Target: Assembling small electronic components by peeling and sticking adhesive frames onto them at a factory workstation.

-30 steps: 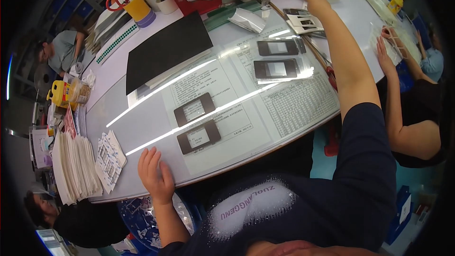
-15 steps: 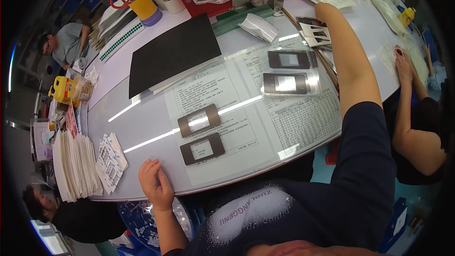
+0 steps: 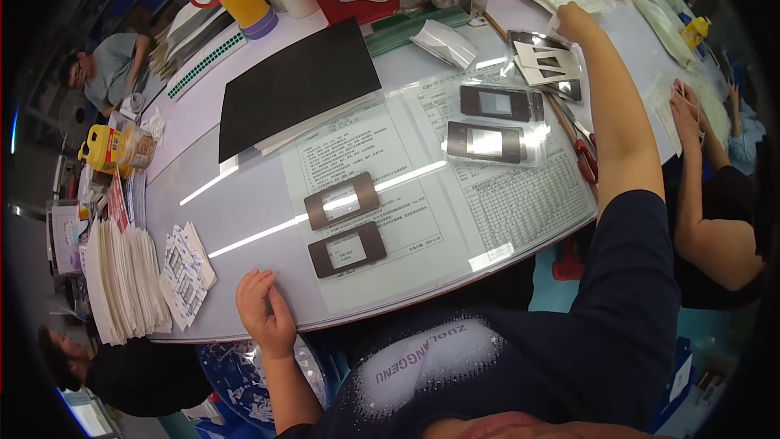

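Note:
My left hand (image 3: 266, 315) rests at the table's front edge, fingers loosely bent, thumb apart, holding nothing. Far out at the right, my right hand (image 3: 578, 24) is closed; a small pale bit shows at its fingertips, too little to name. Just below it, white cut-out frames (image 3: 543, 63) lie on a dark panel (image 3: 571, 89). In front of me are two dark rectangular panels with windows, an upper one (image 3: 341, 202) and a lower one (image 3: 348, 249), side by side on printed sheets. Two similar panels in clear film, one (image 3: 487, 103) behind the other (image 3: 485, 143), lie farther right.
A black sheet (image 3: 301, 89) covers the table's back middle. Red-handled scissors (image 3: 585, 158) lie at the right edge. Stacked white strips (image 3: 126, 280) and patterned cut-outs (image 3: 187, 276) sit at left. A blue bin (image 3: 236, 382) stands below. A co-worker's hands (image 3: 684, 118) work at far right.
My right hand has come a little nearer and to the right, uncovering more of the dark panel and the red-handled scissors. My left hand has hardly moved.

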The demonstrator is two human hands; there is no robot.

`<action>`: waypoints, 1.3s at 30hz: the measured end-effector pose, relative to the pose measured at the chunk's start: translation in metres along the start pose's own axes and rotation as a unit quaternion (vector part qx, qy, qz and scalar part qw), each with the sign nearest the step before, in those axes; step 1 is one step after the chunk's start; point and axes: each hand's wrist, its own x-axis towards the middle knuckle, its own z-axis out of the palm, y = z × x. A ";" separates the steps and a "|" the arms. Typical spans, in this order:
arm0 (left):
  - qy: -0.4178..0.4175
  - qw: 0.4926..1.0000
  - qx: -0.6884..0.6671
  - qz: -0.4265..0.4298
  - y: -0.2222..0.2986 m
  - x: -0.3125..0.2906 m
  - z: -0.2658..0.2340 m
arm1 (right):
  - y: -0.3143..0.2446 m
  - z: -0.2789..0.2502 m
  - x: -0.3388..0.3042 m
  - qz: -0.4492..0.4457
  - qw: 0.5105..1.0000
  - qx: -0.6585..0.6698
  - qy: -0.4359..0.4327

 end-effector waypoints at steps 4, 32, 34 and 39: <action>0.001 1.000 -0.010 0.000 0.003 -0.001 -0.004 | 0.015 -0.044 -0.025 0.010 0.989 0.038 0.143; -0.082 0.670 -0.730 -0.109 -0.006 0.148 0.013 | -0.312 -0.202 -0.247 -0.519 0.655 0.443 0.325; -0.053 0.677 -0.720 -0.143 -0.004 0.140 0.023 | -0.316 -0.190 -0.246 -0.510 0.678 0.403 0.343; -0.074 0.679 -0.713 -0.155 0.008 0.130 0.037 | -0.334 -0.190 -0.286 -0.511 0.678 0.451 0.276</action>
